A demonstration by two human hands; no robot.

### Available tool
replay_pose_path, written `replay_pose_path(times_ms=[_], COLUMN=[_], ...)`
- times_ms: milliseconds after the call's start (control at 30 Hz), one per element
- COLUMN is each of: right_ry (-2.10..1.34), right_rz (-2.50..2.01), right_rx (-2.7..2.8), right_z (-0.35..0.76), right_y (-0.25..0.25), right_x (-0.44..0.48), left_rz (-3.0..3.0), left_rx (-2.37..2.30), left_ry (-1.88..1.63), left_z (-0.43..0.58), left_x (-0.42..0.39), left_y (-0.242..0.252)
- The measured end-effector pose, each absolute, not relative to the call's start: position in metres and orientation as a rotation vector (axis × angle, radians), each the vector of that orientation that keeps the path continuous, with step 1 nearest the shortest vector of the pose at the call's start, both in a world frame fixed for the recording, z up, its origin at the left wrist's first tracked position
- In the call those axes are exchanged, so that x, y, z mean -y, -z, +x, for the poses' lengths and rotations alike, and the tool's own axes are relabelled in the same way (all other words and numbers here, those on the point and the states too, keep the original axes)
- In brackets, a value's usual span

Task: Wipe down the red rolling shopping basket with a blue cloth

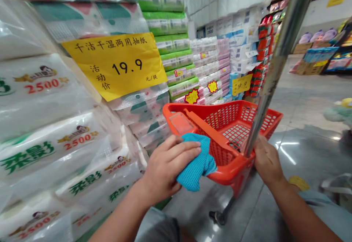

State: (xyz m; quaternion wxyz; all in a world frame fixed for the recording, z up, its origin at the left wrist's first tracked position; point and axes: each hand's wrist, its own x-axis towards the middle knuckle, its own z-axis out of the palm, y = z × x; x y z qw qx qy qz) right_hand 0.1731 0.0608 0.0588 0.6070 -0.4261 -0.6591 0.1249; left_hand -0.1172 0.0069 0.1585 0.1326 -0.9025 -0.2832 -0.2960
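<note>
Gripping a chrome pole (283,51) with the right hand (268,161), the person presses a blue waffle-weave cloth (196,163) against the near side of a red-orange plastic shopping basket (231,172) with the left hand (165,168). The basket stands in front of the person at about waist level, just beside a wall of stacked goods. Its long side and flat orange handle (209,132) run from upper left to lower right, while the pole tilts from the basket's right side toward the upper right. The basket has moulded mesh walls with small square holes and a smooth, glossy rim. The left hand lies nearly flat, its fingers extended and close together, with the nubby, bunched cloth held beneath the palm. The right hand is closed around the lower pole, its fingers curled out of sight behind the metal. Below the basket, a dark caster (218,217) sits on polished grey floor tiles (302,154). To the left, glossy plastic-wrapped tissue packs (41,99) rise in tall stacks, with a yellow price sign (115,66) reading 19.9 fixed to them.
</note>
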Motion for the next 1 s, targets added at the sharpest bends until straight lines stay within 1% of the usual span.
replay_pose_path(times_ms=[67, 200, 233, 267, 400, 433, 567, 633, 733, 767, 933, 1000], right_ry=[-0.324, -0.351, -0.336, -0.319, -0.302, -0.301, -0.281, -0.291, -0.32, -0.318, -0.262, -0.251], right_rz=[-0.984, -0.977, -0.969, -0.957, -0.899, -0.894, -0.922, -0.93, -0.913, -0.913, -0.948, -0.943], right_rx=[1.518, 1.554, 1.552, 1.544, 1.536, 1.545, 1.545, 1.535, 1.542, 1.546, 1.552, 1.546], right_z=[0.177, 0.18, 0.179, 0.178, 0.175, 0.175, 0.174, 0.174, 0.175, 0.176, 0.174, 0.173], right_y=[-0.059, -0.057, -0.057, -0.058, -0.06, -0.06, -0.062, -0.062, -0.06, -0.06, -0.06, -0.061], right_x=[-0.06, -0.058, -0.057, -0.056, -0.051, -0.051, -0.05, -0.049, -0.048, -0.047, -0.045, -0.045], left_rz=[-2.594, -2.274, -2.26, -2.317, -2.692, -2.684, -2.411, -2.493, -2.72, -2.743, -2.52, -2.559], left_rx=[0.837, 1.36, 1.407, 1.371, 0.974, 1.002, 1.418, 1.355, 1.042, 1.005, 1.26, 1.157], left_ry=[0.799, 0.762, 0.768, 0.768, 0.629, 0.603, 0.621, 0.634, 0.607, 0.604, 0.73, 0.748], left_z=[-0.121, -0.139, -0.139, -0.137, -0.125, -0.126, -0.142, -0.141, -0.131, -0.131, -0.146, -0.137], left_x=[-0.016, -0.045, -0.048, -0.048, -0.039, -0.04, -0.056, -0.054, -0.041, -0.039, -0.043, -0.025], left_y=[-0.162, -0.176, -0.18, -0.183, -0.195, -0.196, -0.198, -0.199, -0.199, -0.198, -0.191, -0.186])
